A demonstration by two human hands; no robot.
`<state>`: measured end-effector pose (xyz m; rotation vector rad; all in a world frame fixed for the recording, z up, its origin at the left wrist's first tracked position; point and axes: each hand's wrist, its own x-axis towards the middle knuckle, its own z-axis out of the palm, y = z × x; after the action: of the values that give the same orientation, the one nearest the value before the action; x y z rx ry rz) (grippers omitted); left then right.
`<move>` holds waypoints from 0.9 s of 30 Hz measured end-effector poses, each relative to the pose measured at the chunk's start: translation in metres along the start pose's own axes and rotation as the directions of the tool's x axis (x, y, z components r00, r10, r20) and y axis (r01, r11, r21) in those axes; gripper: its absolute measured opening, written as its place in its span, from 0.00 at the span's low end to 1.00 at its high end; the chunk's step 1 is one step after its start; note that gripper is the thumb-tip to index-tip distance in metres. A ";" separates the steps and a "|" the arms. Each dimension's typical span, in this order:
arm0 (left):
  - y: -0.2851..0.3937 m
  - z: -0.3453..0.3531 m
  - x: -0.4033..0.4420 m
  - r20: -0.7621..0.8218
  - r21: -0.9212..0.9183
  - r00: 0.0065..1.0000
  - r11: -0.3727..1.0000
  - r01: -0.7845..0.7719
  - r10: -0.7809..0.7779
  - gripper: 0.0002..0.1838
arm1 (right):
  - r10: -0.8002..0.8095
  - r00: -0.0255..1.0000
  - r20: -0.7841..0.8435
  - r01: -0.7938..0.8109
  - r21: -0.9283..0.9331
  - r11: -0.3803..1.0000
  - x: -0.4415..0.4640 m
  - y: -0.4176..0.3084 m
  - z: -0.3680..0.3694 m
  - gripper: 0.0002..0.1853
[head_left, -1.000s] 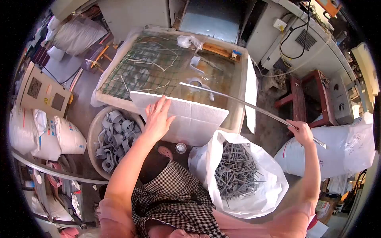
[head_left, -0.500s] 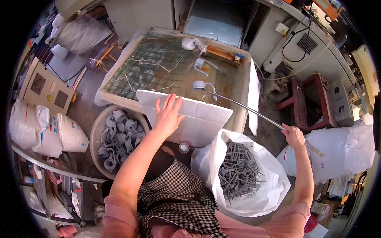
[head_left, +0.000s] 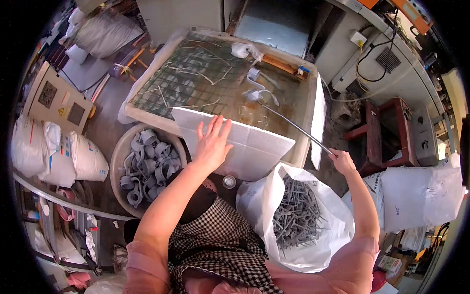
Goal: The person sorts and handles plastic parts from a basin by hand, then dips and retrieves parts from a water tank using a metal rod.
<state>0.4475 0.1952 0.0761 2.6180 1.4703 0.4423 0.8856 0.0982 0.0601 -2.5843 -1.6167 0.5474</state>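
Observation:
My left hand (head_left: pixel 214 147) lies with fingers spread against the upper part of a white foam-like board (head_left: pixel 264 143), which leans on the near side of a water-filled tub (head_left: pixel 155 116). In my right hand (head_left: pixel 341 162) is a thin metal rod (head_left: pixel 298 126), slanting away over the water. Its far end meets a grey plastic piece with a ring and a curved arm (head_left: pixel 253 95); whether it is hooked in or only touching, I cannot tell. Another grey hooked piece (head_left: pixel 253 74) sits just behind. Green netting (head_left: pixel 169 83) spans the tub's left part.
A round basin (head_left: pixel 116 166) of grey plastic parts stands at left. Right of my lap is an open white sack (head_left: pixel 338 235) with thin grey sticks (head_left: pixel 296 215). A red frame (head_left: pixel 372 132) and full sacks (head_left: pixel 411 201) stand at right.
My right hand has moved left and slightly away from me with the rod. The grey piece at its tip has turned and tilted. My left hand stays on the board; the view has shifted slightly.

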 end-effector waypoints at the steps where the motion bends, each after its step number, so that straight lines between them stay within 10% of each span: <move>1: -0.001 -0.002 0.000 -0.002 0.001 1.000 1.000 0.005 -0.005 0.37 | -0.048 0.999 0.014 0.047 0.026 0.999 0.010 -0.001 0.005 0.16; 11: -0.001 0.002 0.005 -0.022 -0.005 1.000 1.000 -0.003 0.003 0.37 | -0.296 0.955 0.020 0.294 0.068 0.953 0.090 -0.038 0.056 0.15; 18: -0.002 0.001 0.008 -0.019 -0.014 1.000 1.000 0.007 -0.007 0.37 | -0.144 0.983 0.114 0.156 -0.110 0.982 0.070 -0.097 0.034 0.17; 27: 0.002 -0.004 0.005 -0.008 -0.023 1.000 1.000 0.005 -0.005 0.36 | -0.077 0.993 -0.095 0.079 0.016 0.997 -0.001 0.004 -0.067 0.14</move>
<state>0.4510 0.1983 0.0813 2.5976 1.4652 0.4670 0.9098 0.1049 0.1220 -2.4807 -1.6648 0.4269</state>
